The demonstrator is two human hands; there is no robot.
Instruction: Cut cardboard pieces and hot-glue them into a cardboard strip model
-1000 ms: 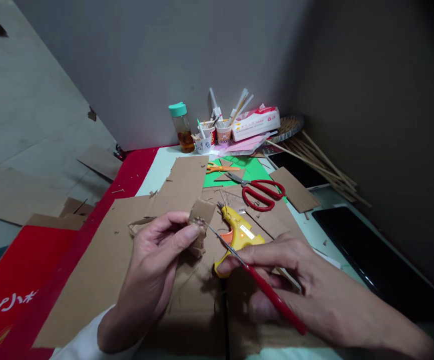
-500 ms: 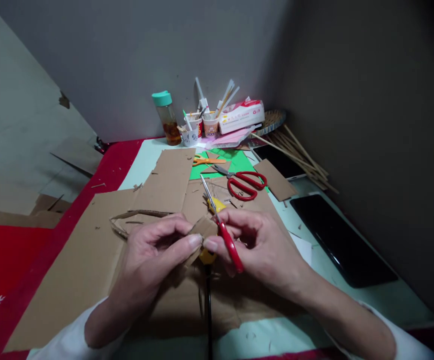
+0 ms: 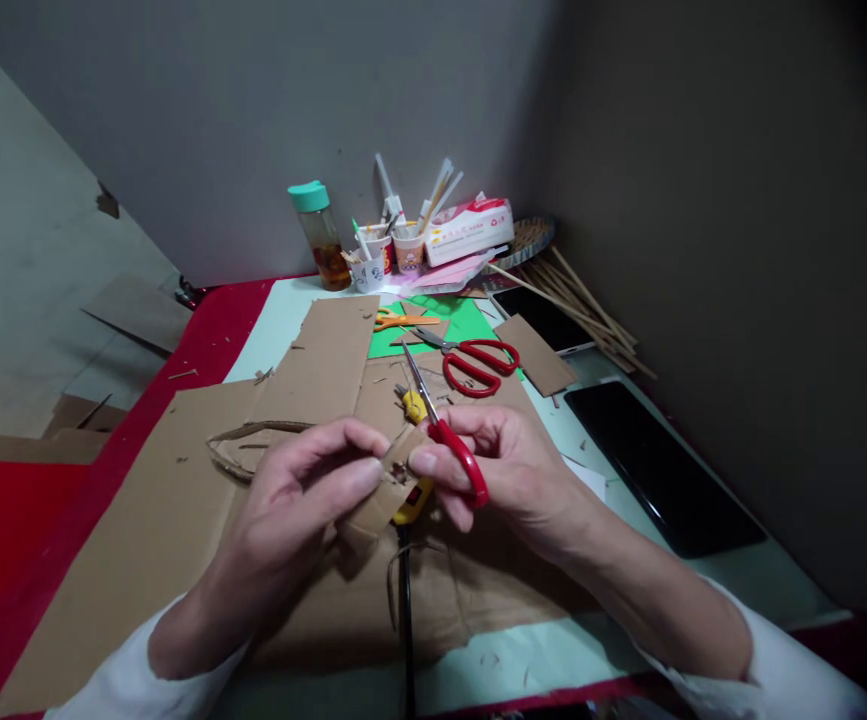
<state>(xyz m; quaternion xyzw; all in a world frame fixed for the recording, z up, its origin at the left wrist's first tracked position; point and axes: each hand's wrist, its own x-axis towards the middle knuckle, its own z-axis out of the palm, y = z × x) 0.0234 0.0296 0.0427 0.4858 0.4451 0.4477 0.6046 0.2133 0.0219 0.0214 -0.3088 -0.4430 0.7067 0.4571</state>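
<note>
Compared with a second ago, the right hand (image 3: 523,465) has come in close to the left hand (image 3: 290,505), and the red-handled scissors (image 3: 461,455) it grips now point away, toward the wall, rather than at the cardboard. Between the two hands, above the table (image 3: 530,650), is a small piece of cardboard (image 3: 374,512), tilted, with a torn, ragged patch. Left thumb and forefinger are pinched on its edge; the right thumb is at its other side, while that hand stays closed on the scissors.

Below the hands lies a yellow glue gun (image 3: 414,405), partly hidden, its black cord (image 3: 406,610) running toward the person. Under it are larger cardboard sheets (image 3: 140,500), with a pointed cardboard outline (image 3: 253,429) near the left hand. Another pair of scissors (image 3: 457,346), also red-handled, lies beyond the right hand, next to orange scissors (image 3: 422,320) on a green sheet (image 3: 467,318).
</note>
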